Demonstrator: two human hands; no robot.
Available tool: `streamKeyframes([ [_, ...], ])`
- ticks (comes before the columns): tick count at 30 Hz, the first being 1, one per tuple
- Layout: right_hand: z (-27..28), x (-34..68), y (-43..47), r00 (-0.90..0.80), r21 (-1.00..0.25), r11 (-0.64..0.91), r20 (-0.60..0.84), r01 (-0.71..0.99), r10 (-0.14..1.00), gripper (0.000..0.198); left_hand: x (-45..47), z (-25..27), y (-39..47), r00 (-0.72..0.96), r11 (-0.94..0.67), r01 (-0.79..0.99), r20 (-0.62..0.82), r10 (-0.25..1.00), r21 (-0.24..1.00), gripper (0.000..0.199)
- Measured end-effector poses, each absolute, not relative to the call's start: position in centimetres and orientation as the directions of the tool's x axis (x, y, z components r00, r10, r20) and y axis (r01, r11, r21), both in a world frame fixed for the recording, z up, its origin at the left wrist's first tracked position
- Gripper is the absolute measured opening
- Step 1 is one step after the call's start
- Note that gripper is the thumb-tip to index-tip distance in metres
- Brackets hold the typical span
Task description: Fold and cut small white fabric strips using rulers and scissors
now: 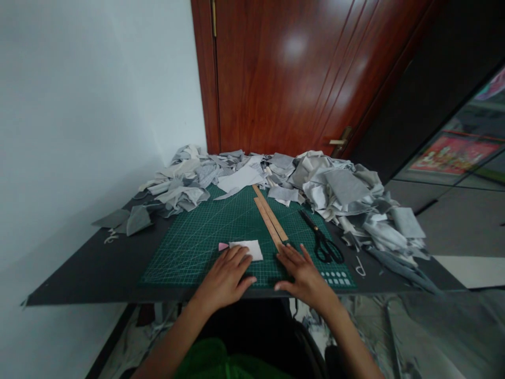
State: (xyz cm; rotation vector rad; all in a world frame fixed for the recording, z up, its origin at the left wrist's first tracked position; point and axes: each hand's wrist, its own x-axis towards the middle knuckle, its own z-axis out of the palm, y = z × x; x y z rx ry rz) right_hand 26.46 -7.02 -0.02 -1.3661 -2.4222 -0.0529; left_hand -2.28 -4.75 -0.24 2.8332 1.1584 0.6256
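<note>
My left hand [229, 276] lies with its fingers stretched over the lower left part of a small white fabric piece [254, 249]. A small pink piece [223, 246] sits just left of that fabric. To the right, my right hand [302, 271] is spread flat, its fingertips at the near ends of two wooden rulers [270, 223]. The rulers lie side by side, slanting away from me on the green cutting mat [193, 231]. Black-handled scissors [323, 242] rest on the mat to the right of my right hand, handles toward me.
Heaped grey and white fabric scraps [347, 184] line the back and right of the dark table [87, 268]. More scraps [183, 195] lie at the back left. A bent white strip [360, 267] lies right of the mat. Behind stand a wooden door [276, 79] and a white wall [98, 105].
</note>
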Motion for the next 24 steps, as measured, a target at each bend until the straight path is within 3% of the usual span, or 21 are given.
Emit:
streamKeyframes([
  [3, -0.6, 29.6, -6.3, -0.214, -0.179, 0.298, 0.376, 0.938, 0.901, 0.044, -2.5, -0.2, -4.7, 0.694, -0.769, 0.624, 0.353, 0.628, 0.141, 0.06],
  [5, -1.1, 31.7, -6.0, 0.005, -0.132, 0.052, 0.4, 0.99, 0.916, 0.039, -2.6, -0.1, -4.4, 0.731, -0.791, 0.597, 0.312, 0.606, 0.138, 0.068],
  [6, -1.4, 32.6, -5.9, 0.032, -0.098, 0.005, 0.376, 0.995, 0.926, 0.038, -2.6, 0.0, -4.3, 0.748, -0.797, 0.587, 0.284, 0.6, 0.141, 0.069],
  [9, -2.1, 34.2, -6.4, 0.035, -0.066, -0.013, 0.339, 0.998, 0.94, 0.035, -2.6, 0.2, -4.0, 0.781, -0.809, 0.569, 0.213, 0.588, 0.148, 0.068],
  [12, -2.8, 34.6, -7.3, 0.046, -0.094, -0.008, 0.405, 0.995, 0.913, 0.035, -2.6, 0.5, -3.9, 0.79, -0.813, 0.562, 0.196, 0.582, 0.151, 0.067],
  [15, -2.6, 34.9, -7.9, 0.187, -0.068, -0.175, 0.449, 0.982, 0.874, 0.036, -2.6, 0.6, -4.0, 0.786, -0.813, 0.556, 0.209, 0.581, 0.172, 0.067],
  [21, 0.9, 34.0, -7.4, 0.273, 0.042, -0.285, 0.18, 0.958, 0.945, 0.022, -2.1, 0.1, -4.9, 0.755, -0.786, 0.577, 0.224, 0.617, 0.221, 0.068],
  [24, 1.6, 33.1, -8.0, 0.301, 0.093, -0.318, 0.163, 0.944, 0.94, 0.02, -1.9, 0.0, -5.5, 0.757, -0.794, 0.571, 0.24, 0.608, 0.212, 0.066],
])
